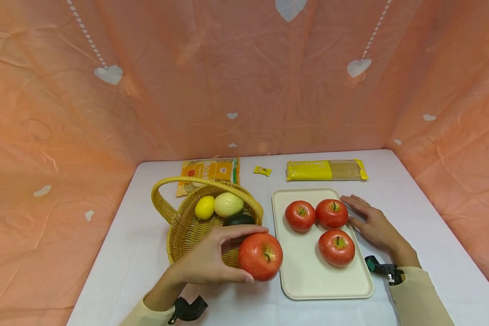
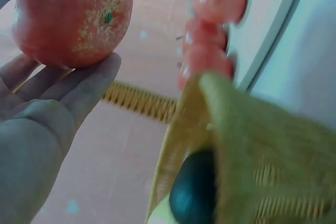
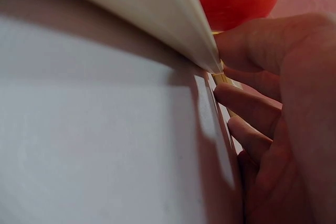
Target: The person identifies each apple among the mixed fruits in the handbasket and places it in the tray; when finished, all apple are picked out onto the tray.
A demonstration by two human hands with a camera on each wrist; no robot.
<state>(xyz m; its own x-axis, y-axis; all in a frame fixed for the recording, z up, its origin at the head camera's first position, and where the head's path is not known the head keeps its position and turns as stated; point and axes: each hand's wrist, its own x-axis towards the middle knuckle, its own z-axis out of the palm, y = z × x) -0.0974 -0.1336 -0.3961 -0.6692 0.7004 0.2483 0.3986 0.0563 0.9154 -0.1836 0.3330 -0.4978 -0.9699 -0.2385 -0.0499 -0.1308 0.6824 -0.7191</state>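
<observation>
My left hand (image 1: 205,260) holds a red apple (image 1: 261,256) between thumb and fingers, over the gap between the basket and the tray. In the left wrist view the same apple (image 2: 73,17) sits against the fingers. Three more red apples, one of them nearest the front (image 1: 336,248), lie on a cream rectangular tray (image 1: 301,276). My right hand (image 1: 376,228) lies at the tray's right edge, fingers extended and loosely bent. Seen from the right wrist, its thumb (image 3: 252,45) touches the tray's rim (image 3: 202,30).
A yellow wicker basket (image 1: 175,246) with a tall handle holds a lemon (image 1: 205,208), a pale green fruit (image 1: 228,204) and a dark green one (image 1: 238,220). Behind lie an orange food packet (image 1: 212,170), a small yellow wrapped piece (image 1: 262,170) and a yellow noodle packet (image 1: 309,170).
</observation>
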